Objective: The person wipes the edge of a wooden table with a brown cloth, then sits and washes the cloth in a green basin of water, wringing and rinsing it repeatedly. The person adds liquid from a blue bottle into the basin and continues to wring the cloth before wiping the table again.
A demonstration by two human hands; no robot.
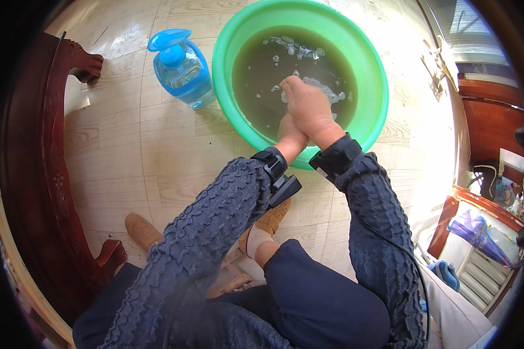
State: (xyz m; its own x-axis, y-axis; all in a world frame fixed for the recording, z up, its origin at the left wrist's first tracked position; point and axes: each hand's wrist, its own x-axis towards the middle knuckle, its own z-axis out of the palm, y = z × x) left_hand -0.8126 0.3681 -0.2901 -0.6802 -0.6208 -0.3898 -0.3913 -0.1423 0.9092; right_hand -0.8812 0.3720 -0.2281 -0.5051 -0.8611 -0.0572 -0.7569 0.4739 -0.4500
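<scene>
Both hands are together over murky, foamy water (262,56) in a green plastic basin (377,83). My right hand (310,104) lies on top, its fingers bent around my left hand (290,133), which is mostly covered. Whether anything is held between the palms is hidden. Bubbles float just beyond the fingers. Left of the basin, a clear liquid fills a blue pump bottle (181,72) that stands upright on the floor. Black straps with small devices circle both wrists.
Dark red carved wooden furniture (30,165) stands along the left. The basin rests on a wood-patterned floor (166,131). Tan shoes (142,229) are below. At the right are a purple folded umbrella (478,231), a white slatted rack (484,275) and reddish wooden furniture (493,126).
</scene>
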